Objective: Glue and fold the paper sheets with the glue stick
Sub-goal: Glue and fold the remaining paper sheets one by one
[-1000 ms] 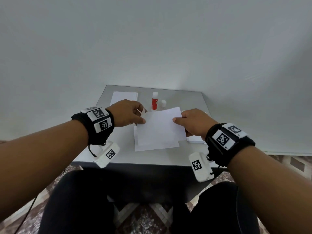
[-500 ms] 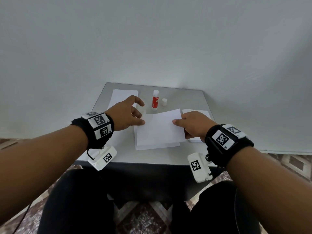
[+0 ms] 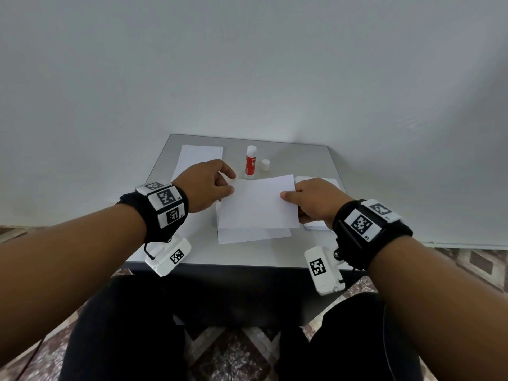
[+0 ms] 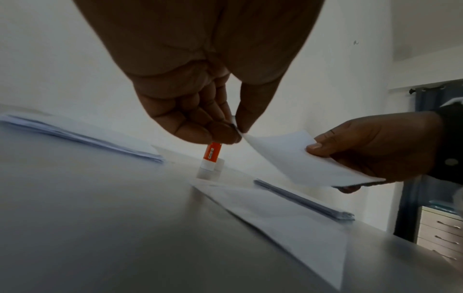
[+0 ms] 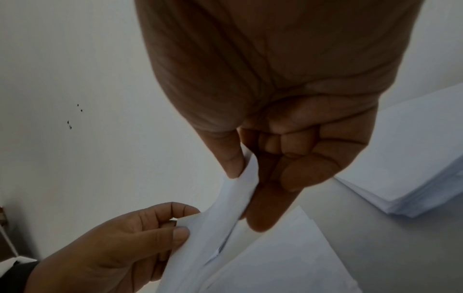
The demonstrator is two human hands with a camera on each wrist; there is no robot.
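Grey bench (image 3: 302, 160), stick (image 3: 250, 162) uncapped. Your left hand (image 3: 204, 185) and right hand (image 3: 313, 200) fingers pinch sheet (image 3: 257, 206) ends above second sheet (image 3: 253, 236). Next: align edges, lower.

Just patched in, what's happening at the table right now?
The left hand and right hand each pinch an end of one paper sheet, holding it above another sheet lying on the table. The glue stick stands upright and untouched behind, its cap off beside it.
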